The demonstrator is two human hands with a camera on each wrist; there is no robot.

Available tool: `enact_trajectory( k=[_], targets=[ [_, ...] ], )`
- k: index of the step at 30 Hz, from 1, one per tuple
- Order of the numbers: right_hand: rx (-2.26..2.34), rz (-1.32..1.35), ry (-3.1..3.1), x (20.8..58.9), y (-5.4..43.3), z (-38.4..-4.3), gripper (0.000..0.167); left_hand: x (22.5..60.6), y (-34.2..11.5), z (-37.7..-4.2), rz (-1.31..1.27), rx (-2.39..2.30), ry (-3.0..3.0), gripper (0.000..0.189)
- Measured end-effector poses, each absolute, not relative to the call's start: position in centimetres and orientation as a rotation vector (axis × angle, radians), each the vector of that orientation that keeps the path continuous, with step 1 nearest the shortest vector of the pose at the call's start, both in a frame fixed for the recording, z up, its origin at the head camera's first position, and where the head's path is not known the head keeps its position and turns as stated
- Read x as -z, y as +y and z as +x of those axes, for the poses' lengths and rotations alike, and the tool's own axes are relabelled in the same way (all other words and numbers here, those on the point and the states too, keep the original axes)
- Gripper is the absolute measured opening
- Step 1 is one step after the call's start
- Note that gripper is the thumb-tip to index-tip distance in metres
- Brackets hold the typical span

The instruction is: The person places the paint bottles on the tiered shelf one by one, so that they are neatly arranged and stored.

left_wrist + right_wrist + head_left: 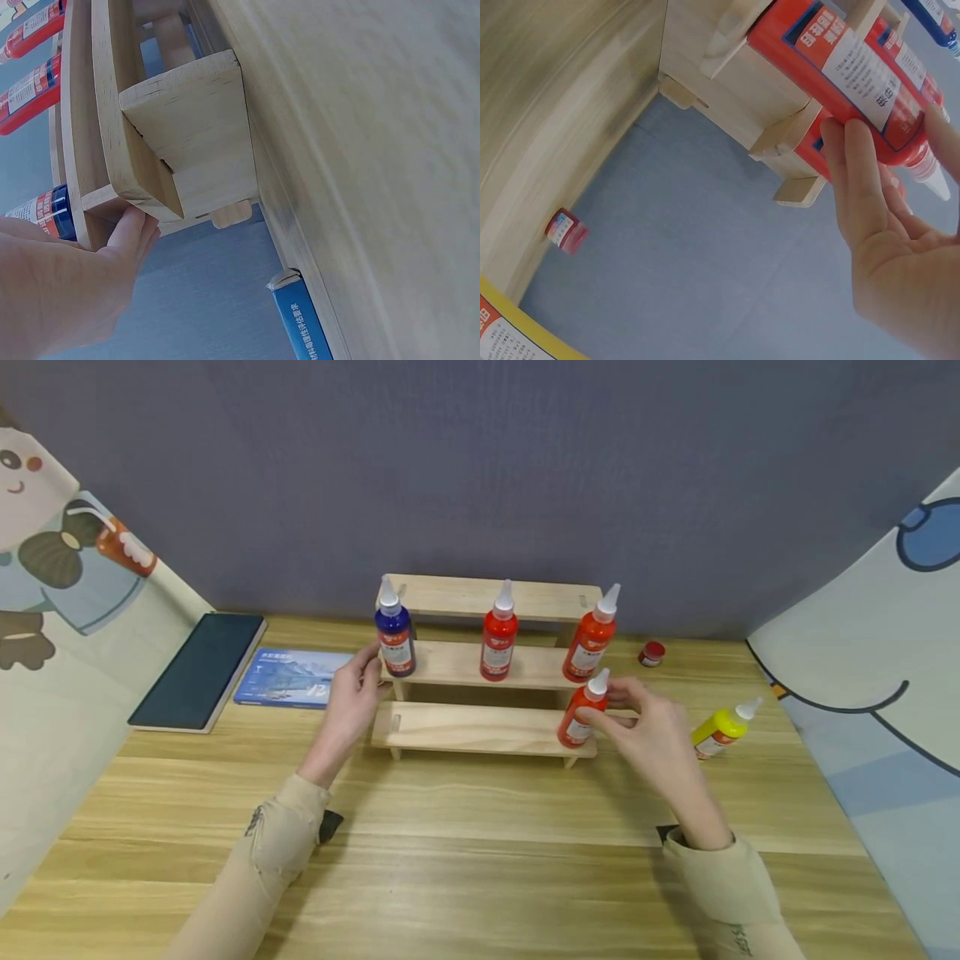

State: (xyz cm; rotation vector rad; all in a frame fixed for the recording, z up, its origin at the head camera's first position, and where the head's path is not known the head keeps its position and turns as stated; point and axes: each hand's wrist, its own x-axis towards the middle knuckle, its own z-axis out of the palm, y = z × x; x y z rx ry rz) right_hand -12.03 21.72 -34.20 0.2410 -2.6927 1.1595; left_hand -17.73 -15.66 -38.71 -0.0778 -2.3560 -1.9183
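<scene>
A three-step wooden rack (465, 727) stands against the back wall. My right hand (656, 731) pinches an orange-red paint bottle (576, 723) between thumb and fingers at the right end of the lowest step. Upright on the middle step are a dark blue paint bottle (396, 643) at the left, a red paint bottle (498, 647) in the centre and another orange-red bottle (590, 647) at the right. My left hand (354, 693) grips the middle step's left end, beside the blue bottle. Its fingertips (135, 225) reach beneath that step in the left wrist view.
A yellow paint bottle (720, 732) stands right of the rack, and a small red-lidded jar (652, 653) is farther back. To the left lie a blue picture box (288, 677) and a dark green-covered pad (198, 672). Printed panels border both sides of the table (480, 860).
</scene>
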Motion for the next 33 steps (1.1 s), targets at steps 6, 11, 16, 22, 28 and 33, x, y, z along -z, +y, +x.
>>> enact_trajectory(
  k=[6, 11, 16, 22, 28, 33],
  targets=[
    [-1.159, 0.237, -2.694, 34.22, 21.71, -12.00, 0.044, 38.74, -15.65, -17.70, -0.077, 1.910, -2.363, 0.047],
    [-1.161, 0.239, -2.694, 34.24, 21.74, -11.99, 0.044, 38.73, -15.58, -17.71, -0.077, 1.909, -2.363, 0.047],
    [-1.172, 0.258, -2.688, 34.34, 21.83, -12.01, 0.043, 38.81, -15.59, -17.76, -0.082, 1.899, -2.368, 0.048],
    [-1.155, 0.280, -2.686, 34.49, 21.93, -11.99, 0.044, 38.84, -15.64, -17.70, -0.092, 1.903, -2.356, 0.048],
    [-1.161, 0.287, -2.692, 34.44, 21.96, -11.97, 0.045, 38.84, -15.70, -17.69, -0.090, 1.937, -2.348, 0.048],
    [-1.215, 0.291, -2.685, 34.21, 22.12, -11.92, 0.045, 38.83, -15.64, -17.77, -0.088, 1.939, -2.351, 0.048]
  ],
)
